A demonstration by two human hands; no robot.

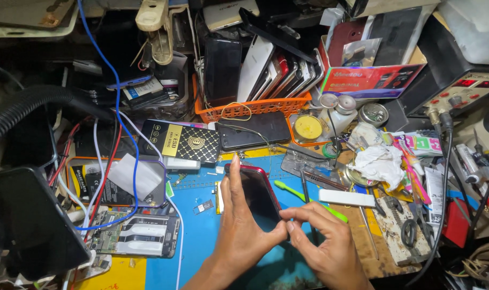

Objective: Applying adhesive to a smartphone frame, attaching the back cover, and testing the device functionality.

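Note:
A black smartphone with a dark red frame [259,192] lies screen up on the blue work mat [201,236], tilted slightly. My left hand [241,231] holds it along its left edge, fingers stretched up the side and thumb on the lower screen. My right hand [322,236] pinches at the phone's lower right corner, thumb and forefinger meeting my left thumb. Whether something small is between the right fingertips cannot be seen.
An opened phone with its circuit board showing [139,235] lies at the left. A green plastic pry tool [303,197], a white bar [345,197], crumpled tissue [378,161], an orange basket of phones [255,106], a black box [182,140] and cables surround the mat.

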